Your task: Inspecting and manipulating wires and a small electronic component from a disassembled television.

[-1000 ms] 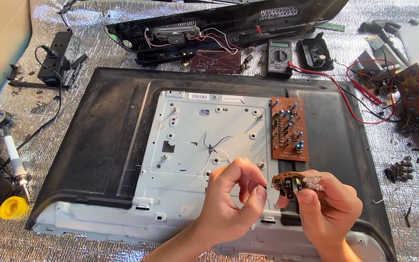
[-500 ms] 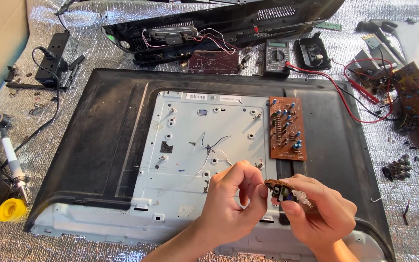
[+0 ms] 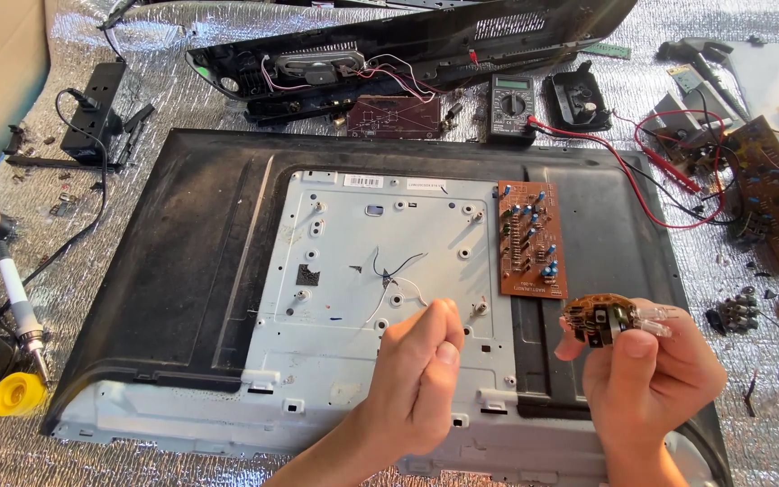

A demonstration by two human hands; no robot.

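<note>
Two hands | left hand (image 3: 421, 374) clenched | right hand (image 3: 651, 379) grasping small circuit board (image 3: 599, 317) | foil-covered surface (image 3: 182, 99)

Two hands (image 3: 421, 379), four circuit boards (image 3: 531, 239), one multimeter (image 3: 511, 104)

- One view only, from the head, looking steeply down over the silver foil mat (image 3: 182, 99).
- It faces forward across the opened flat screen back (image 3: 209, 271), which fills the middle.
- Close in: the left hand (image 3: 416, 379) and right hand (image 3: 651, 379) sit at the bottom edge, wrists cut off.
</note>
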